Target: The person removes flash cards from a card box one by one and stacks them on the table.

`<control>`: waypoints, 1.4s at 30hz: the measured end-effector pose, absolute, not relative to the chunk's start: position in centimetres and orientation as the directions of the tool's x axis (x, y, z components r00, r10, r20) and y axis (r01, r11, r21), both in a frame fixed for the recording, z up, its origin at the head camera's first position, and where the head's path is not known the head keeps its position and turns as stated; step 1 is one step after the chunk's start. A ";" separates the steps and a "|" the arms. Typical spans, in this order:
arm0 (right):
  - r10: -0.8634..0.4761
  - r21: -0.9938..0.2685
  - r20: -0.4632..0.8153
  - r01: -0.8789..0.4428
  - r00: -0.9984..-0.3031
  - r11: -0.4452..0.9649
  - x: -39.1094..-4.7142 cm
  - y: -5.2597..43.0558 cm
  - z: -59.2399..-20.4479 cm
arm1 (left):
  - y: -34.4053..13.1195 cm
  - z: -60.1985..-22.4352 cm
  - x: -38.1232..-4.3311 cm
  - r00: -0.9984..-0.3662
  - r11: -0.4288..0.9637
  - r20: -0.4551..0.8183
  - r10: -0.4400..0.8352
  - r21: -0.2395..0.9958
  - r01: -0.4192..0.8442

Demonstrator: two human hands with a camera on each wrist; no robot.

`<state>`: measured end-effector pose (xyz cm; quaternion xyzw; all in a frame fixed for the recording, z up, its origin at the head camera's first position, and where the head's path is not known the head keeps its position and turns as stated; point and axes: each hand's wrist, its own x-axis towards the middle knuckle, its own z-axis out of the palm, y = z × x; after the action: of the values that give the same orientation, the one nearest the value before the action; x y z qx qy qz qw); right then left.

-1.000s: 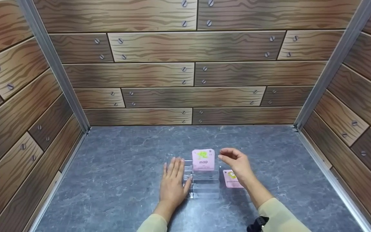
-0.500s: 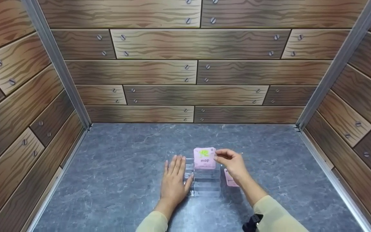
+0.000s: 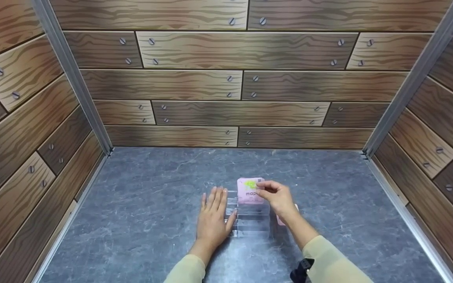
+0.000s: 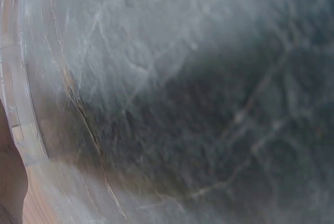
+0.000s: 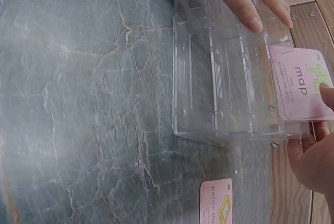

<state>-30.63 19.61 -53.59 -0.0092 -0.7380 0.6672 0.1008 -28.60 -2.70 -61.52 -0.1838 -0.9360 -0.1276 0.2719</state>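
Note:
A clear plastic tiered rack [image 3: 253, 224] stands on the tabletop. In its rearmost tier a pink flashcard printed "map" [image 5: 296, 91] stands upright. My right hand [image 3: 279, 199] pinches this card by its right edge, thumb on the front and fingers behind, as the right wrist view shows. Straight fingers of my left hand [image 3: 212, 222] rest along the rack's left side, with the thumb over its front tiers. In the left wrist view only a strip of that hand [image 4: 11, 182] and the rack's edge [image 4: 28, 104] appear.
A second pink flashcard [image 5: 213, 205], its visible print reading "pencil sh", lies flat to the right of the rack, partly under my right forearm in the head view. Wood-patterned panels [image 3: 195, 84] wall the grey marbled tabletop [image 3: 144, 196] at the back and both sides.
My right hand has moved left from beside the map card onto its right edge and now pinches it. The left hand stays at the rack. The head view has tilted slightly.

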 end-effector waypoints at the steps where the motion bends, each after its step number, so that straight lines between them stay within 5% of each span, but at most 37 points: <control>1: 0.151 -0.986 0.139 -0.122 -0.979 0.116 -30.6 19.6 -53.6 | -2.7 -61.6 -28.7 -0.783 0.899 0.558 0.274 0.139 0.414; 42: 0.232 -0.962 0.149 -0.087 -0.961 0.259 -31.2 19.2 -54.2 | -2.9 -61.9 -28.7 -0.781 0.904 0.543 0.308 0.089 0.418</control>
<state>-31.17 19.21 -54.18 -0.0465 -0.7824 0.6069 0.1314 -28.72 -2.88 -61.93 -0.1935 -0.9382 -0.1028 0.2680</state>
